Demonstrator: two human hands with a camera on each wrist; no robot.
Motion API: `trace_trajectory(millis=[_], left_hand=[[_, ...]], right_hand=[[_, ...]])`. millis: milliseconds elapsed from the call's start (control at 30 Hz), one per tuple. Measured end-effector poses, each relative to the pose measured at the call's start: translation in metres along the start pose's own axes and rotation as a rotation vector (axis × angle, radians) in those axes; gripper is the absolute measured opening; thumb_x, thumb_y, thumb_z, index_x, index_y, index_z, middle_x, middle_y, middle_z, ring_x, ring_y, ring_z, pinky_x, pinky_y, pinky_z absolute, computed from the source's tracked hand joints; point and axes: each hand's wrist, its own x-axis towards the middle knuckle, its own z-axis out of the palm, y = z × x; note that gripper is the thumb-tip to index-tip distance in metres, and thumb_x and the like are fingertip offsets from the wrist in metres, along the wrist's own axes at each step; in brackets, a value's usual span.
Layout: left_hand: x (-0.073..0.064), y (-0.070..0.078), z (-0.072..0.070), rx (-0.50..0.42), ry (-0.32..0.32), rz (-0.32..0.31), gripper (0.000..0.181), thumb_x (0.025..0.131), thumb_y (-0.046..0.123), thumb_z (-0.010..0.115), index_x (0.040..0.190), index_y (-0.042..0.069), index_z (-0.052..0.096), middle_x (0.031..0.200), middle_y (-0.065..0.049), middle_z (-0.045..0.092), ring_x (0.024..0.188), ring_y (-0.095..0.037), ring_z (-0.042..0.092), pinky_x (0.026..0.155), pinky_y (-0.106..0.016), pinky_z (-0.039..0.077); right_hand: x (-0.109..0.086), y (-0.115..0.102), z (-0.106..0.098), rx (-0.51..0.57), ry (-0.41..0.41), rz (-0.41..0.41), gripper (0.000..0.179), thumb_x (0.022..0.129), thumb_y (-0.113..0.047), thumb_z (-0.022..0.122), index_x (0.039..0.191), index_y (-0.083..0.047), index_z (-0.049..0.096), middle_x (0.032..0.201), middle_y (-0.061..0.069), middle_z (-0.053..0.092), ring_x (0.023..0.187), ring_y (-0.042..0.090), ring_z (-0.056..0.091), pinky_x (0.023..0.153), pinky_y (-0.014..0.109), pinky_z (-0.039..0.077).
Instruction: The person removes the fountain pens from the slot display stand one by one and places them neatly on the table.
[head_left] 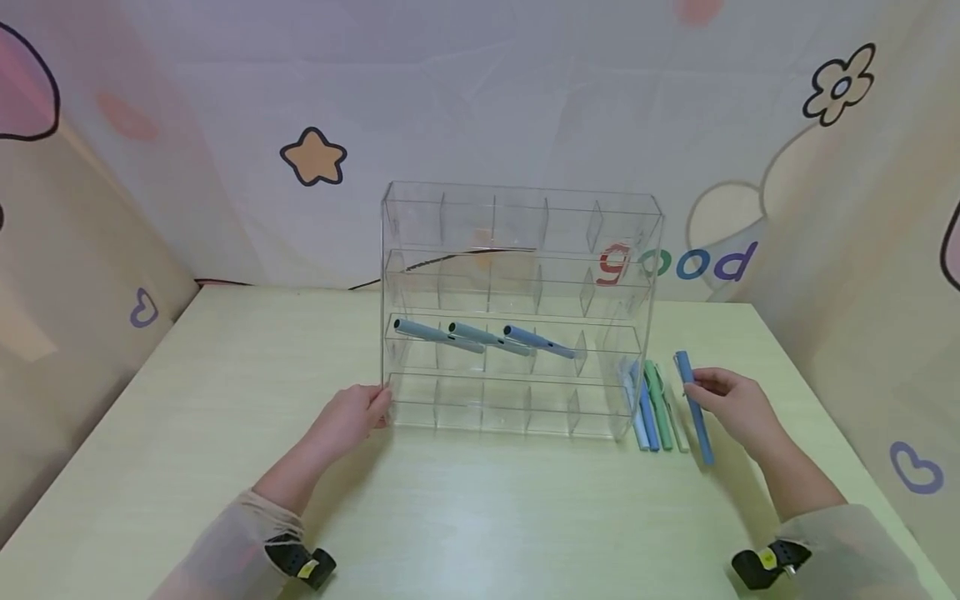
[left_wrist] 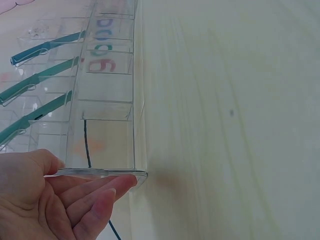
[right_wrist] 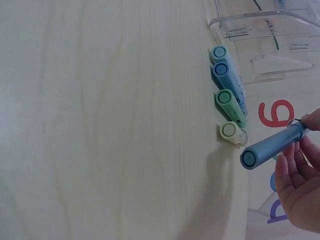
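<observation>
A clear acrylic rack [head_left: 480, 407] with tiers of small compartments stands upright on the table. My left hand [head_left: 348, 419] grips its lower left side panel, thumb on one face and fingers on the other. Three capped pens lie slanted along the third tier from the top: a pale blue pen [head_left: 435, 334], a second pale blue pen [head_left: 491, 338] and a bluer pen [head_left: 540, 342]. Right of the rack, my right hand [head_left: 738, 410] pinches a blue pen [right_wrist: 272, 147] between thumb and fingers, tilted, cap end away from me.
Beside the rack's lower right corner lie a light blue pen [right_wrist: 219, 52], a blue pen [right_wrist: 227, 77], a green pen [right_wrist: 230, 105] and a whitish pen [right_wrist: 232, 132], side by side. A printed cloth backdrop [head_left: 480, 108] rises behind the pale table [head_left: 480, 517].
</observation>
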Motion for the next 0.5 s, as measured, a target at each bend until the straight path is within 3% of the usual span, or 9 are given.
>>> trace_trajectory(millis=[233,500], left_hand=[[0.0011,0.0002,0.0023,0.003,-0.003,-0.015,0.039,0.098,0.019,0.039,0.122,-0.006,0.057,0.082,-0.011,0.067,0.066,-0.020,0.059,0.051,-0.029,0.041],[0.0014,0.0001,0.0017,0.002,0.002,-0.017,0.037,0.098,0.019,0.038,0.119,-0.004,0.059,0.080,-0.010,0.066,0.061,-0.017,0.054,0.050,-0.029,0.039]], right_hand=[[-0.0019,0.0017,-0.0012,0.001,-0.001,0.000,0.054,0.095,-0.032,0.052,0.126,0.011,0.046,0.117,0.027,0.054,0.103,0.034,0.054,0.073,0.014,0.043],[-0.0011,0.0078,-0.0025,-0.006,-0.003,-0.012,0.054,0.095,-0.033,0.052,0.127,0.011,0.046,0.115,0.025,0.055,0.095,0.022,0.057,0.071,0.014,0.045]])
